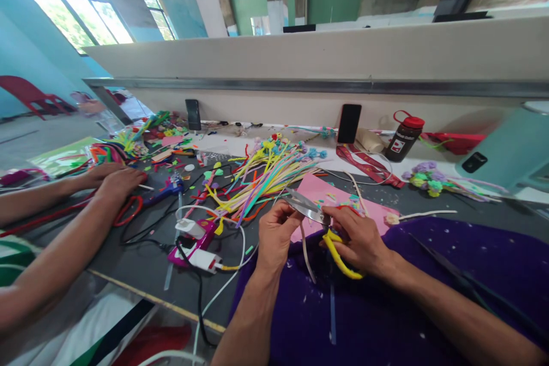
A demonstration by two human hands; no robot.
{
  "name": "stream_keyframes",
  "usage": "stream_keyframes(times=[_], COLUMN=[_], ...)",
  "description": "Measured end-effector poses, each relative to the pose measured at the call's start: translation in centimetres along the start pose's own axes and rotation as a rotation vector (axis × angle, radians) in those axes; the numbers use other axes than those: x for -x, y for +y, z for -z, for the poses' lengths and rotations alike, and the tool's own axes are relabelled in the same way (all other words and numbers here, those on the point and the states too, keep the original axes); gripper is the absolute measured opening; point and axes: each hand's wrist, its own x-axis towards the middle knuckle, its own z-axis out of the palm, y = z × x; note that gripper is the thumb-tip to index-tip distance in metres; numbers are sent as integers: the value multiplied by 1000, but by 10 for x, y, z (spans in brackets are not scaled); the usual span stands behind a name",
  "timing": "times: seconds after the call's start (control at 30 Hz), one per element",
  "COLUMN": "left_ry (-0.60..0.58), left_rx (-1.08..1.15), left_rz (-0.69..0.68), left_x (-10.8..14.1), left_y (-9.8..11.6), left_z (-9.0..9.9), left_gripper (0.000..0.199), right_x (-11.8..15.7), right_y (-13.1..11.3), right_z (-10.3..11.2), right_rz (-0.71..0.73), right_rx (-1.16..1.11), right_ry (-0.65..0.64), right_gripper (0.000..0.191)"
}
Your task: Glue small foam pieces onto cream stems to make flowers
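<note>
My right hand is closed around the handles of a pair of scissors with yellow and red on the grips. The blades point left, towards my left hand, whose thumb and fingers are pinched together by the blade tips. A cream pipe cleaner hangs down just right of these fingers and seems to be held in them; its upper end is hidden. Under the blades lies a pink sheet with small coloured scraps. A cream pipe-cleaner piece with a fluffy end rests at the sheet's right edge.
Many coloured pipe cleaners lie mid-table. Left are a magenta power strip, cables, a blue glue gun and another person's hands. Phones, a dark bottle and a teal container stand behind. Purple cloth covers my lap.
</note>
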Motion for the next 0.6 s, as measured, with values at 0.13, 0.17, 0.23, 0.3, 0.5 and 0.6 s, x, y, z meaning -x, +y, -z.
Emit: stream_keyframes(times=[0.13, 0.17, 0.23, 0.3, 0.5, 0.6], left_ry=[17, 22, 18, 9, -49, -97], left_rx=[3, 8, 23, 41, 105, 160], left_rz=[11, 8, -4, -13, 114, 122], left_x=[0, 0, 0, 1, 1, 1], left_y=[1, 1, 1, 1, 5, 9], left_z=[-1, -1, -1, 0, 3, 3], left_gripper=[14, 14, 14, 13, 13, 12], right_x=[2, 2, 2, 2, -5, -6], right_y=[3, 3, 3, 1, -3, -3], right_z=[-2, -2, -3, -1, 11, 12], right_rz=[18, 18, 13, -11, -224, -272], right_rx=[-7, -13, -31, -69, -362, -430], right_ry=[4, 4, -2, -2, -32, -55], right_gripper=[53, 53, 51, 49, 50, 47])
